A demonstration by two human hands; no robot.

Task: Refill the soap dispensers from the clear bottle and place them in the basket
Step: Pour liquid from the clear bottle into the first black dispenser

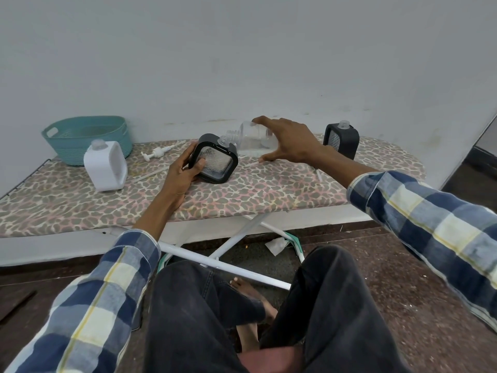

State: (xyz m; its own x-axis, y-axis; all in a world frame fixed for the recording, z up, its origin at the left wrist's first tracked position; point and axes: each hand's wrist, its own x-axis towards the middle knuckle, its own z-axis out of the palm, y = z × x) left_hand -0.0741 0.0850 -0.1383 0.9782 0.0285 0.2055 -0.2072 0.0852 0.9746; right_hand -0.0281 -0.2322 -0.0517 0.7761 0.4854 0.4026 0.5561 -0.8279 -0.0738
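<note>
At frame centre our left hand [185, 168] grips the black dispenser [213, 158], neck up; just to its right our right hand [285, 140] clasps the clear bottle [251, 138], its long axis tipped leftward, mouth beside that neck; basket [88, 138] far left on the bench [269, 192]

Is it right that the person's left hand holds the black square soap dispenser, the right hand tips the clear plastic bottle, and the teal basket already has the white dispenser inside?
Not quite. The head view shows the white square dispenser standing on the board in front of the teal basket, not inside. The rest holds: left hand grips the black square soap dispenser, right hand tips the clear plastic bottle.
</note>
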